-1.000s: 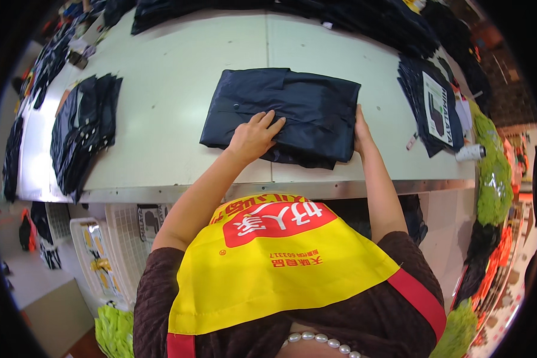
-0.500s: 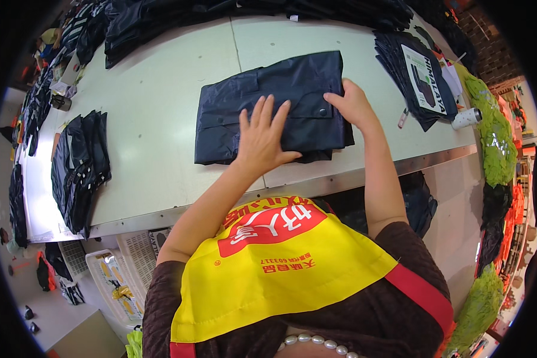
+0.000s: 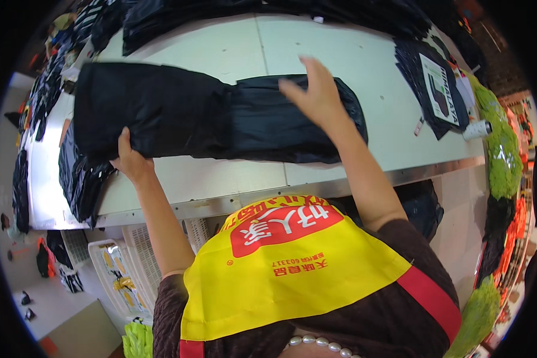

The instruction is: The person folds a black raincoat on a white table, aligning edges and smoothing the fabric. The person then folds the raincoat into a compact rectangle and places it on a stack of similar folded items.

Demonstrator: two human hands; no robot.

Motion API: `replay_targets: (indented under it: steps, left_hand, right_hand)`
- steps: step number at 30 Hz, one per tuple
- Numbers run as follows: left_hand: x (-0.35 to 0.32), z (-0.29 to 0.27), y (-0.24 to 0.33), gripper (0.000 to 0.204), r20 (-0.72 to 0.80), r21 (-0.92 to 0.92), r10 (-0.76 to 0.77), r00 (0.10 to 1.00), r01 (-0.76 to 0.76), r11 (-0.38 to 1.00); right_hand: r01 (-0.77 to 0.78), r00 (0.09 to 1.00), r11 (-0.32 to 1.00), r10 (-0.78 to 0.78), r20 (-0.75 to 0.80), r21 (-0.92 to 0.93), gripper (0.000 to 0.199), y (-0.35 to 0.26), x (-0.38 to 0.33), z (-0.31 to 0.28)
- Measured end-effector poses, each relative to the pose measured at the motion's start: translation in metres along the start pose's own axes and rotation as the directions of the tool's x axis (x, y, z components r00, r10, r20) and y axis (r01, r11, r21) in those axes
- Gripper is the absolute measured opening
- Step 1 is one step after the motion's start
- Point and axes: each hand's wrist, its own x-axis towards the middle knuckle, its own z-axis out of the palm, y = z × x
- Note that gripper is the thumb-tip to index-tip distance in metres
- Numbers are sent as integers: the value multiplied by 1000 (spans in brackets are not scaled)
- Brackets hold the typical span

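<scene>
A dark garment (image 3: 185, 113) lies stretched lengthwise across the pale table (image 3: 304, 173). Its left part looks matt black, while the right part is glossier and navy. My left hand (image 3: 132, 162) grips the near edge of the left part, thumb on top and fingers underneath. That end reaches over a stack of folded dark garments (image 3: 80, 179) at the table's left side. Above the glossy right part is my right hand (image 3: 316, 98), fingers apart and slightly blurred, holding nothing.
Dark garments (image 3: 268, 17) are heaped along the far edge. At the right lie dark folded packs with a printed card (image 3: 438, 89) and a white cylinder (image 3: 477, 129). Yellow-green bundles (image 3: 495, 143) stand beyond the right edge. White plastic baskets (image 3: 140, 256) sit below the near left edge.
The compact folded garment is now spread out to the left. My left hand has moved left with its edge, and my right hand has come off the right side and shifted left.
</scene>
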Motion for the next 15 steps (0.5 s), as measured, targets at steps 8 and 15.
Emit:
replay_targets:
  steps: [8,15]
  left_hand:
    - [7,-242,-89,23,-220,-97,-676,703,674,733]
    - [-4,-203,-57,29,-165,-171,-693,702,672,721]
  right_hand:
    - [64,883,809,227,410,-585,96,82,-55,17]
    - [77,963,653,147,226,-753,57,45,-13,27]
